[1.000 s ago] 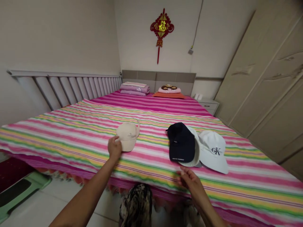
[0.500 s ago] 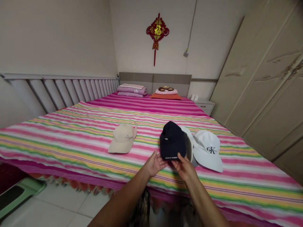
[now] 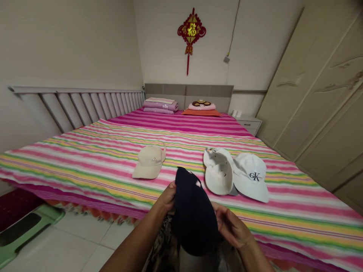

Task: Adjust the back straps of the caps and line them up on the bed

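A dark navy baseball cap (image 3: 194, 211) is held up close to my body, past the bed's near edge. Its back strap opening faces away from me. My left hand (image 3: 169, 198) grips the cap's left side, fingers partly hidden behind it. On the other side, my right hand (image 3: 231, 224) has curled fingers at the cap's edge, the fingertips partly out of sight. Farther left on the bed lies a beige cap (image 3: 149, 162). To the right, an off-white cap (image 3: 219, 172) shows its hollow inside, touching a white cap (image 3: 251, 175) with dark letters.
A striped sheet (image 3: 93, 158) covers the bed. Folded purple bedding (image 3: 160, 105) and a pink bundle (image 3: 202, 107) rest by the headboard (image 3: 208, 92). A railing (image 3: 85, 105) runs along the left, a wardrobe (image 3: 312, 102) along the right. A green stool (image 3: 36, 223) stands on the floor at lower left.
The navy cap has been lifted off the bed toward me and turned, its back strap now facing away. The off-white cap behind it is uncovered. My left hand has closed on the navy cap.
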Action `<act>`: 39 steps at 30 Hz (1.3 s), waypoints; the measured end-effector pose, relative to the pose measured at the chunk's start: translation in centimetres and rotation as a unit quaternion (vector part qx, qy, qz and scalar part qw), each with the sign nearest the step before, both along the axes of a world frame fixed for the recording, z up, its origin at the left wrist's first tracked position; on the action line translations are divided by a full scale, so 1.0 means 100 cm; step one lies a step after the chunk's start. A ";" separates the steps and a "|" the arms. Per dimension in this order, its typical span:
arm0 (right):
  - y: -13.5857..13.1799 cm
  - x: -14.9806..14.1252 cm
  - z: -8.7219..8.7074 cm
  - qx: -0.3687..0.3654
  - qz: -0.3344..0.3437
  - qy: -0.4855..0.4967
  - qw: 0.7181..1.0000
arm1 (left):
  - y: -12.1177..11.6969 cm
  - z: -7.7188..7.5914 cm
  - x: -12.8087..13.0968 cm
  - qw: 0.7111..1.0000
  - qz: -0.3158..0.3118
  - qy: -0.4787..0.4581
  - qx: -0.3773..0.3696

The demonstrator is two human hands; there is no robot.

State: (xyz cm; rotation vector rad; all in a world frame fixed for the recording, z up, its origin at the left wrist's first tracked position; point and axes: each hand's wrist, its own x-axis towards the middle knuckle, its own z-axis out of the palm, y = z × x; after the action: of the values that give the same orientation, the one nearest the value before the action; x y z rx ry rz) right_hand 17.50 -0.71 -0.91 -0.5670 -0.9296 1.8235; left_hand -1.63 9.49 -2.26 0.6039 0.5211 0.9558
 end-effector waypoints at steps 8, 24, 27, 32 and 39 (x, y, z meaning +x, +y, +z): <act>-0.001 -0.010 0.031 -0.049 -0.064 -0.010 0.997 | -0.022 0.022 -0.008 0.979 -0.161 -0.005 0.123; -0.005 0.008 0.036 0.045 -0.034 -0.143 0.988 | -0.045 0.046 0.000 0.976 -0.201 0.056 0.070; -0.006 0.004 0.035 0.034 -0.041 -0.136 0.989 | -0.050 0.046 0.004 0.975 -0.187 0.105 0.062; -0.006 -0.005 0.037 0.020 -0.040 -0.135 0.990 | -0.054 0.047 0.009 0.975 -0.167 0.137 0.053; -0.009 -0.013 0.044 0.020 -0.031 -0.148 0.988 | -0.058 0.045 0.013 0.979 -0.154 0.120 0.060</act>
State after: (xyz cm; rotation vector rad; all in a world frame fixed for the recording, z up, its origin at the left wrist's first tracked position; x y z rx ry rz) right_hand 16.17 -1.62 3.45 -0.8484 -1.1313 1.6890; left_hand -0.33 3.70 2.26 0.8884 0.5656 0.6254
